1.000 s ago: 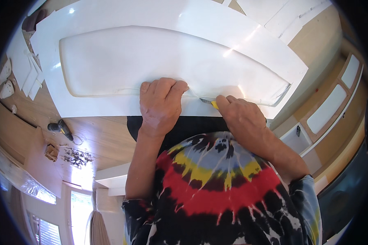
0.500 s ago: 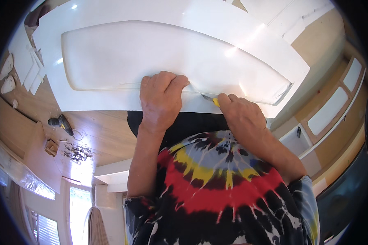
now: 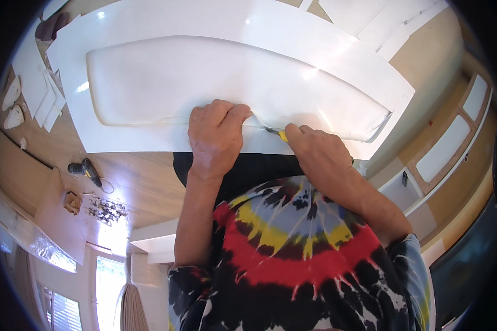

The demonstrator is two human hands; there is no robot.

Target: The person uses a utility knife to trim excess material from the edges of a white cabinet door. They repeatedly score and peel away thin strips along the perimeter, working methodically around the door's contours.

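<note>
A large white panel (image 3: 165,80) lies across my front, with a long curved outline formed in its surface. Along the outline's near edge, my left hand (image 3: 218,135) pinches a thin pale strip (image 3: 257,119) that stands up off the panel. In my right hand (image 3: 321,149) is a yellow utility knife (image 3: 283,135). Its dark blade points left and touches or nearly touches the base of the strip, close to my left fingertips. My left palm's underside and the strip's held end are hidden by my fingers.
On the wooden floor at left lie a cordless drill (image 3: 85,170), a scatter of dark small pieces (image 3: 106,211) and a small open box (image 3: 72,202). White offcuts (image 3: 45,102) and a pair of white shoes (image 3: 14,117) are farther up. A framed wooden cabinet (image 3: 442,148) stands at right.
My right hand and the knife have moved slightly left, nearer to my left hand. The left hand keeps its pinch on the strip. The whole view has shifted a little.
</note>
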